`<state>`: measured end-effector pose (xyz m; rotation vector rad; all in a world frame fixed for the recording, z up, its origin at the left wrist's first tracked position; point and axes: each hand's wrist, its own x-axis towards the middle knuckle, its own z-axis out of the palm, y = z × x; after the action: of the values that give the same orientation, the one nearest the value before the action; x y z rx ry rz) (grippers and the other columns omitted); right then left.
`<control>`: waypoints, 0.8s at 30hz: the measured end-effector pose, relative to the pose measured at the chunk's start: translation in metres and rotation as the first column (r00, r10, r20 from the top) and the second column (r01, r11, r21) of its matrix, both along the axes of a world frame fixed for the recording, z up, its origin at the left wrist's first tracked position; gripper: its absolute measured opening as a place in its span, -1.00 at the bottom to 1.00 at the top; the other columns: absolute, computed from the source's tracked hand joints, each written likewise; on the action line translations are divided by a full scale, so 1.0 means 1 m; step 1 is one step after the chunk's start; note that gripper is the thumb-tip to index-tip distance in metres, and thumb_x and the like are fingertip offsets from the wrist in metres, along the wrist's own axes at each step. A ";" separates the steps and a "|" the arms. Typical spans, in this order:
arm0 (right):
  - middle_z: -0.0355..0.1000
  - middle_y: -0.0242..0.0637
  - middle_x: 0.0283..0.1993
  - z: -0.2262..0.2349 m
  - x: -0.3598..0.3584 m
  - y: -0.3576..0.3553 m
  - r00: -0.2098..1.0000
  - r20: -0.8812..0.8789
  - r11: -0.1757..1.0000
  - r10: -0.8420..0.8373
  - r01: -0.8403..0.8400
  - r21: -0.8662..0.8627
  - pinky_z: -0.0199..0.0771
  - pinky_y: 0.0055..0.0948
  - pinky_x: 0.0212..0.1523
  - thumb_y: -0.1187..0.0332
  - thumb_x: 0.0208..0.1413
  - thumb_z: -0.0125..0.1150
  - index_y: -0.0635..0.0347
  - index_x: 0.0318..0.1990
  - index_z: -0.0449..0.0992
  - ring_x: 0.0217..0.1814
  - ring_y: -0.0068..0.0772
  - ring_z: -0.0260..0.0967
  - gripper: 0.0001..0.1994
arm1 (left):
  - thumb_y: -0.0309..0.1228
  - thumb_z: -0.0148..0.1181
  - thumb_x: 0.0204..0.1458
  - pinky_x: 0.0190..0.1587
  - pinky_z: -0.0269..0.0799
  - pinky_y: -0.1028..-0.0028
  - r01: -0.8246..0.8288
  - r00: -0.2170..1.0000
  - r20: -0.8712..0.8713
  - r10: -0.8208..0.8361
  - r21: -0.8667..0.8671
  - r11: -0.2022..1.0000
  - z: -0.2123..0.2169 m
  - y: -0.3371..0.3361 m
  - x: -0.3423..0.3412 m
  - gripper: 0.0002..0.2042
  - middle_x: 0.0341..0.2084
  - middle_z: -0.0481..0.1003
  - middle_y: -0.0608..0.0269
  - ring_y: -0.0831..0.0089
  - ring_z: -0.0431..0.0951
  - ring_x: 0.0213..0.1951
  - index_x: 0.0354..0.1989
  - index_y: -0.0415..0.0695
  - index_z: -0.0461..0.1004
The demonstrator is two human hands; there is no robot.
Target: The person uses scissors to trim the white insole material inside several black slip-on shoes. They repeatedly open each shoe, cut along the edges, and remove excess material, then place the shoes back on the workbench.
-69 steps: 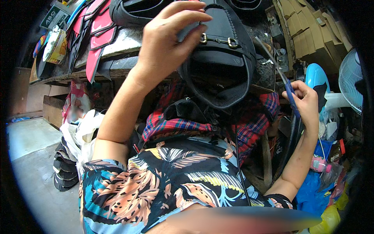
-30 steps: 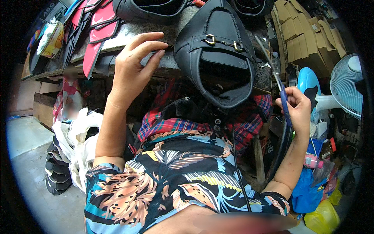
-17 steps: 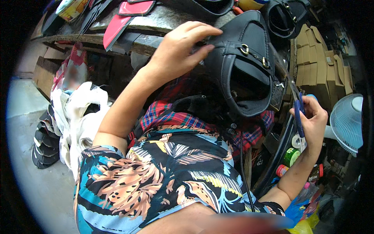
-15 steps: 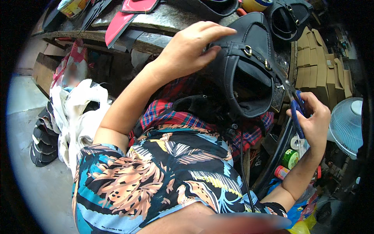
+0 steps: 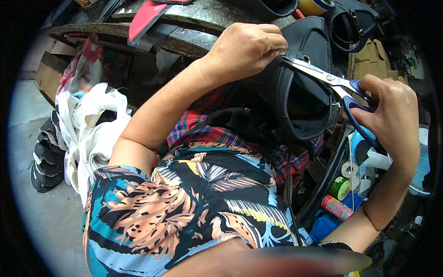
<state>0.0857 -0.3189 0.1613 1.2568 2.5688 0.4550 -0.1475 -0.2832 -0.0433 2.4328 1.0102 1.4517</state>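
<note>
A black loafer (image 5: pixel 306 108) with a stitched toe and a metal-trimmed strap sits in front of me, its opening toward my body. My right hand (image 5: pixel 390 113) grips blue-handled scissors (image 5: pixel 333 79), their blades parted a little and pointing left across the shoe's strap. At the blade tips, the fingers of my left hand (image 5: pixel 251 48) are pinched together beside the shoe's left edge. What they pinch is too small to make out. The blades and my hand hide most of the strap's trim.
Another black loafer (image 5: pixel 353 25) stands at the far right on the worn workbench (image 5: pixel 184 39), near a red piece (image 5: pixel 145 21). Cardboard boxes (image 5: pixel 371 60) and a fan (image 5: pixel 422 161) are on the right. A tray holds a green round container (image 5: pixel 340 188). White cloth (image 5: pixel 94 134) hangs at left.
My right hand has raised the scissors and swung their blades leftward over the shoe. My left hand has moved right, its spread fingers now closed in a pinch near the strap.
</note>
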 end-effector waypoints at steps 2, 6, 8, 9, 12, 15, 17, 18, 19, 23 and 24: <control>0.55 -0.08 -0.44 0.004 -0.005 -0.001 0.998 0.056 1.000 -0.001 0.001 -0.002 0.48 -0.19 -0.27 0.23 -0.32 0.57 0.20 -0.37 0.62 -0.36 -0.05 0.56 -0.65 | -0.51 0.30 0.08 -0.20 0.56 0.32 -0.015 1.000 -0.009 0.015 0.012 1.000 0.003 -0.002 0.000 -0.93 -0.32 0.58 0.15 0.13 0.64 -0.25 -0.29 -0.20 0.57; 0.55 -0.10 -0.43 0.007 -0.005 -0.001 0.992 0.106 0.996 0.062 -0.068 0.056 0.48 -0.20 -0.27 0.25 -0.31 0.57 0.19 -0.36 0.62 -0.36 -0.07 0.56 -0.66 | -0.53 0.30 0.07 -0.17 0.56 0.32 -0.045 0.999 0.000 0.045 0.005 0.999 0.004 -0.004 -0.004 -0.92 -0.28 0.59 0.15 0.13 0.64 -0.22 -0.27 -0.19 0.57; 0.56 -0.10 -0.42 0.008 0.000 -0.001 0.996 -0.027 0.991 0.081 -0.077 0.105 0.47 -0.21 -0.26 0.27 -0.29 0.56 0.20 -0.35 0.61 -0.36 -0.08 0.55 -0.68 | -0.53 0.31 0.06 -0.14 0.57 0.32 -0.007 0.999 0.041 0.008 -0.030 1.000 0.003 -0.004 -0.005 -0.91 -0.24 0.58 0.16 0.13 0.64 -0.20 -0.26 -0.18 0.57; 0.56 -0.11 -0.41 0.010 0.003 -0.001 0.999 -0.036 0.990 0.011 -0.006 0.141 0.46 -0.20 -0.26 0.29 -0.28 0.55 0.21 -0.35 0.60 -0.36 -0.08 0.55 -0.68 | -0.54 0.32 0.06 -0.13 0.57 0.32 0.038 0.997 0.071 -0.035 -0.045 0.998 0.001 -0.005 -0.006 -0.90 -0.21 0.58 0.16 0.13 0.64 -0.19 -0.26 -0.18 0.57; 0.55 -0.11 -0.40 0.014 0.011 -0.001 0.996 -0.048 0.996 -0.078 0.080 0.037 0.44 -0.19 -0.26 0.29 -0.30 0.54 0.23 -0.34 0.59 -0.35 -0.06 0.53 -0.66 | -0.54 0.33 0.04 -0.09 0.57 0.32 0.076 0.997 0.037 -0.075 -0.052 0.996 -0.004 -0.007 -0.007 -0.88 -0.15 0.57 0.17 0.14 0.63 -0.15 -0.24 -0.18 0.57; 0.52 -0.09 -0.44 0.010 0.014 0.001 1.000 -0.014 0.999 -0.001 0.000 -0.042 0.44 -0.20 -0.26 0.25 -0.37 0.55 0.25 -0.35 0.59 -0.36 -0.04 0.52 -0.62 | -0.52 0.33 0.04 -0.11 0.56 0.31 0.077 0.995 -0.052 -0.082 -0.094 0.993 -0.006 -0.009 -0.008 -0.85 -0.20 0.56 0.19 0.15 0.60 -0.14 -0.22 -0.15 0.54; 0.51 -0.09 -0.45 0.005 0.012 0.002 0.999 -0.019 0.997 0.026 -0.027 -0.070 0.44 -0.22 -0.26 0.23 -0.39 0.56 0.26 -0.35 0.59 -0.37 -0.06 0.52 -0.59 | -0.51 0.33 0.04 -0.13 0.55 0.30 0.030 0.996 -0.086 -0.033 -0.045 0.999 -0.005 -0.011 -0.007 -0.86 -0.23 0.54 0.19 0.15 0.60 -0.17 -0.23 -0.15 0.53; 0.51 -0.09 -0.45 0.004 0.010 0.002 1.000 -0.012 0.996 0.029 -0.030 -0.087 0.44 -0.23 -0.27 0.22 -0.40 0.57 0.26 -0.35 0.59 -0.38 -0.08 0.51 -0.58 | -0.51 0.33 0.04 -0.15 0.55 0.29 0.023 0.997 -0.076 -0.024 -0.014 1.000 -0.004 -0.012 -0.006 -0.87 -0.24 0.53 0.19 0.14 0.59 -0.19 -0.25 -0.15 0.53; 0.51 -0.11 -0.45 0.003 0.008 0.004 1.000 0.005 0.994 0.030 -0.029 -0.107 0.43 -0.27 -0.27 0.21 -0.41 0.59 0.27 -0.33 0.58 -0.39 -0.14 0.51 -0.55 | -0.51 0.32 0.04 -0.17 0.55 0.28 0.013 0.997 -0.071 -0.012 0.022 1.000 -0.003 -0.013 -0.005 -0.88 -0.26 0.53 0.19 0.14 0.59 -0.21 -0.27 -0.16 0.52; 0.49 -0.16 -0.47 0.001 0.003 -0.002 0.989 0.076 0.991 0.126 -0.123 -0.045 0.43 -0.30 -0.28 0.28 -0.39 0.58 0.24 -0.34 0.57 -0.38 -0.22 0.50 -0.59 | -0.55 0.30 0.05 -0.19 0.54 0.31 -0.018 0.997 -0.074 0.024 0.079 0.997 0.002 -0.015 -0.001 -0.90 -0.28 0.52 0.18 0.15 0.59 -0.26 -0.29 -0.19 0.52; 0.49 -0.17 -0.47 0.001 0.002 -0.005 0.988 0.131 0.996 0.083 -0.080 -0.029 0.43 -0.29 -0.27 0.31 -0.38 0.58 0.23 -0.34 0.57 -0.36 -0.22 0.50 -0.61 | -0.56 0.30 0.06 -0.18 0.55 0.33 -0.035 0.999 -0.031 0.036 0.036 0.999 0.003 -0.014 -0.001 -0.91 -0.27 0.53 0.17 0.16 0.60 -0.25 -0.27 -0.19 0.53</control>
<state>0.0879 -0.3235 0.1624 1.0789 2.5136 0.5052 -0.1487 -0.2977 -0.0400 2.4819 1.0481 1.4592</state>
